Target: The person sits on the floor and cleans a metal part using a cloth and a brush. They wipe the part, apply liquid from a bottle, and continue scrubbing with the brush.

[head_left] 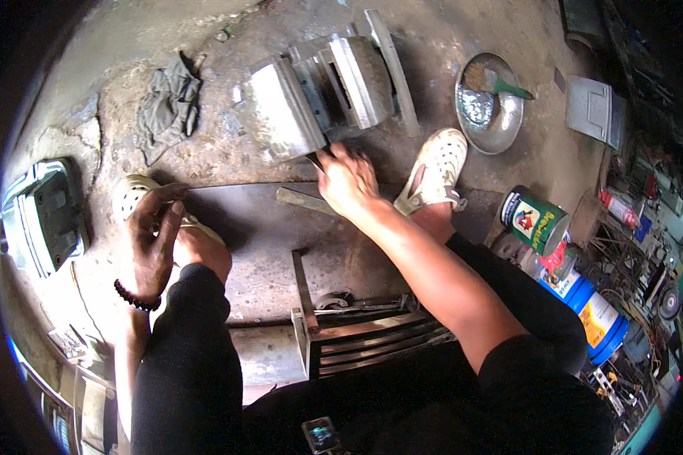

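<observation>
My right hand (347, 180) reaches forward with its fingers closed at the near edge of a heavy metal part (284, 110) that has curved, shiny faces and a slotted middle. A dark, thin tip pokes out by the fingertips, but what it belongs to is hidden. Beneath the wrist a flat, light-coloured bar (302, 200) lies on a steel plate (262, 220). My left hand (152, 239), with a beaded bracelet, rests by the left knee. Its fingers are loosely bent and apart from the thumb, with nothing visible in them.
A grey rag (168, 106) lies at the far left. To the right sit a metal bowl (501, 125) with a green-handled brush (508, 87), a green can (537, 220) and a blue container (603, 326). Another metal part (53, 216) stands left; a long strip (393, 72) leans beyond the block.
</observation>
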`<action>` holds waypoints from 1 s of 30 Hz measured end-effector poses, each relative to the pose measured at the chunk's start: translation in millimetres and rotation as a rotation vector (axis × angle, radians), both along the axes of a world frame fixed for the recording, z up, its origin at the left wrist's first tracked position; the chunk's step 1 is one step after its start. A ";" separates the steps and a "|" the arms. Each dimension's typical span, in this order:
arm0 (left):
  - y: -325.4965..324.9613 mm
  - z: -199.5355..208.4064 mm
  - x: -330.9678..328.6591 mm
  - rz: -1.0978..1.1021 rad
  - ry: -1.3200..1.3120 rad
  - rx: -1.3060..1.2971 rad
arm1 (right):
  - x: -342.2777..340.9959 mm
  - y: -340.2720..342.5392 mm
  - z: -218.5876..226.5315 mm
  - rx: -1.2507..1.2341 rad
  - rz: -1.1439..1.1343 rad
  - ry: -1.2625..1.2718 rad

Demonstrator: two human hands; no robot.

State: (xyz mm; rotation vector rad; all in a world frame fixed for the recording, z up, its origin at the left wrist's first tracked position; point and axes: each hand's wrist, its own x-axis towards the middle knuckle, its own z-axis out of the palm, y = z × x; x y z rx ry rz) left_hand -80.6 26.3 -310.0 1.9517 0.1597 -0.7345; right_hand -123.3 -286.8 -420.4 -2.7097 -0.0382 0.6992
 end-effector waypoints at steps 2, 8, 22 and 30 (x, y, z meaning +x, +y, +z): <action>-0.6 -0.6 -1.2 0.012 0.005 -0.036 | 1.1 -1.0 -0.6 0.048 -0.046 -0.001; -0.3 0.1 -3.9 0.015 -0.028 -0.030 | -1.7 -0.8 2.3 -0.015 -0.032 0.071; 7.4 -1.2 -9.0 0.039 0.024 -0.086 | 0.5 -2.5 6.5 -0.018 -0.025 0.097; 5.5 -0.7 -9.0 0.050 0.013 -0.087 | 2.1 -3.0 5.1 0.046 -0.006 0.015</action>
